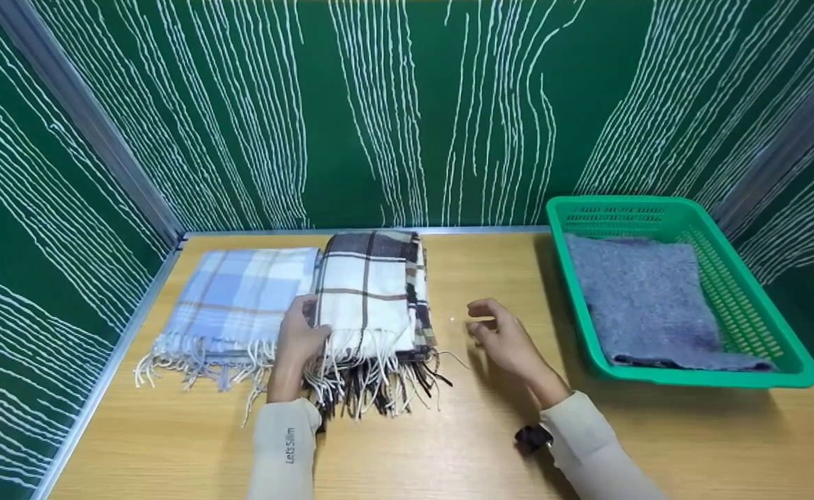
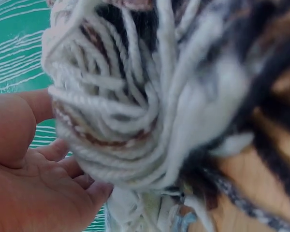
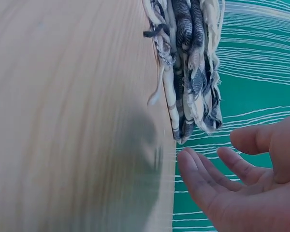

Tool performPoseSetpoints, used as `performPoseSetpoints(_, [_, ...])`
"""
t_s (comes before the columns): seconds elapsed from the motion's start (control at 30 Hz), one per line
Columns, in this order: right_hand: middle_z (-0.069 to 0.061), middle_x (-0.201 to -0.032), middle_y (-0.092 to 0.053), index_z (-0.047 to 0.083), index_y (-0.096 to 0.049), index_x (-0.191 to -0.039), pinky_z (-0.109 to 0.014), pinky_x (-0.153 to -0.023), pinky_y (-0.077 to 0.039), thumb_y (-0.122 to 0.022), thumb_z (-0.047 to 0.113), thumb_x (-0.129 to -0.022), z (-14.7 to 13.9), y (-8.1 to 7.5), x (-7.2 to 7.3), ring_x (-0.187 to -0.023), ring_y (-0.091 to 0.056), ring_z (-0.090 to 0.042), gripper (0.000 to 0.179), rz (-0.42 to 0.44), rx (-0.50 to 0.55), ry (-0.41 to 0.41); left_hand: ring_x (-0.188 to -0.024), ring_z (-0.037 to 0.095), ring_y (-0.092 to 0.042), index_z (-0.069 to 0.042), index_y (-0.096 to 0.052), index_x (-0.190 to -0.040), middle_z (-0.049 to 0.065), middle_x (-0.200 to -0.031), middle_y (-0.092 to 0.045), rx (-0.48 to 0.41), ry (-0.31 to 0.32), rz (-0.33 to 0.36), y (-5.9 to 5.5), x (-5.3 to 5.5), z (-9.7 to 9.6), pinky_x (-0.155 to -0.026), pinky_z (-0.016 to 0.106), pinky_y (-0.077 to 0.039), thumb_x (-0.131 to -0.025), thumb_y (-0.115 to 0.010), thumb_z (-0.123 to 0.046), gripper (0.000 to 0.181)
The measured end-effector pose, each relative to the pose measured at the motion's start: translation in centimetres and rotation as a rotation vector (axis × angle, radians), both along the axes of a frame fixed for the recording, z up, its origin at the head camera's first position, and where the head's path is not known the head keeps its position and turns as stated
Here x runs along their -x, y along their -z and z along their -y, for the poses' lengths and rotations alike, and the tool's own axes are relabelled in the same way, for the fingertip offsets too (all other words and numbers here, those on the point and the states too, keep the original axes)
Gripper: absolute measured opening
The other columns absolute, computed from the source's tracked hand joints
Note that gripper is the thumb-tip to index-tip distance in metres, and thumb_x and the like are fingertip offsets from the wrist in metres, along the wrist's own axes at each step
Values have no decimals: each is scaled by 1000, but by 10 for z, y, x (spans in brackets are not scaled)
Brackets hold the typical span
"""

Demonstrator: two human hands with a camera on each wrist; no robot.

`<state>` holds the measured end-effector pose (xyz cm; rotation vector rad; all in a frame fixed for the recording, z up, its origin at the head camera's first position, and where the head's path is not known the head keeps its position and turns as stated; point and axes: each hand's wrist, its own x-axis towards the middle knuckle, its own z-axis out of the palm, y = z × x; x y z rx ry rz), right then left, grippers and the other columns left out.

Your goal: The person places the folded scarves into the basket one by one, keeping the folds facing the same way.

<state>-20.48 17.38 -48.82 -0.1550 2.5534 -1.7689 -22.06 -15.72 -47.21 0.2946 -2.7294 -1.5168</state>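
A folded white, brown and black plaid scarf [image 1: 362, 295] with a long fringe lies on the table. My left hand [image 1: 301, 338] rests along its left side near the fringed end, the thumb at its top edge. In the left wrist view, the left hand [image 2: 43, 169] meets the layered white fringe [image 2: 116, 106] with loosely bent, spread fingers. Beside that scarf, on its left, lies a folded light blue and white plaid scarf [image 1: 240, 292]. My right hand [image 1: 508, 340] hovers to the right of the brown plaid scarf, holding nothing, thumb and fingers apart and pointing toward it.
On the right stands a green plastic basket [image 1: 761, 278] with a folded grey cloth [image 1: 646, 298] inside. Green panels [image 1: 442, 118] with wavy white lines rise at the table's back and sides. Bare wooden tabletop [image 1: 407, 451] shows in front and between scarf and basket.
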Motion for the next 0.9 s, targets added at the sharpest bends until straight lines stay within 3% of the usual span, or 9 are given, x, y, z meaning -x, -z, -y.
performPoseSetpoints(0.13, [-33,-134,-60,-12,-55,-135,-44,-87,-62,-54,-8,-102,3,2,3,-108,-68,-41,33,36,28,-9,-138,43,-50,3,-44,-153,27,-150,-52,-15,20,23,-1,0,2,-102,53,-45,-88,-57,6,67])
performPoseSetpoints(0.33, [-35,-135,-56,-14,-51,-137,-42,-88,-61,-47,-10,-100,8,3,6,-106,-67,-40,37,91,91,-15,-141,43,-47,2,-41,-155,28,-151,-50,-30,49,43,-2,0,3,-101,51,-45,-84,-56,8,73])
performPoseSetpoints(0.5, [-34,-136,-55,-14,-50,-137,-38,-88,-59,-44,-7,-102,15,3,7,-106,-66,-38,37,138,136,-7,-138,41,-49,0,-39,-157,28,-150,-50,-38,58,69,-1,0,3,-88,46,-45,-83,-57,9,77])
performPoseSetpoints(0.63, [-32,-135,-56,-13,-49,-139,-39,-88,-58,-42,-1,-108,17,2,6,-108,-66,-38,34,158,169,-2,-135,40,-51,0,-39,-158,28,-150,-50,-35,63,70,-1,-1,4,-85,41,-45,-83,-58,9,78])
performPoseSetpoints(0.77, [-26,-123,-58,-10,-47,-139,-32,-78,-55,-37,11,-114,21,4,8,-98,-64,-28,34,203,251,5,-126,41,-51,0,-39,-158,29,-152,-47,-64,70,71,0,-1,3,-68,36,-40,-83,-58,11,78])
performPoseSetpoints(0.83, [-24,-123,-58,-9,-46,-140,-32,-79,-55,-34,16,-116,23,5,9,-98,-63,-25,37,234,300,22,-130,43,-50,0,-39,-158,30,-153,-46,-76,79,67,0,-1,3,-68,35,-39,-84,-58,12,77])
performPoseSetpoints(0.9, [-27,-127,-57,-9,-45,-141,-36,-89,-57,-30,20,-117,25,7,11,-104,-63,-29,40,263,338,31,-136,45,-48,1,-39,-158,31,-154,-44,-83,89,62,-1,-2,2,-72,37,-42,-84,-58,12,77])
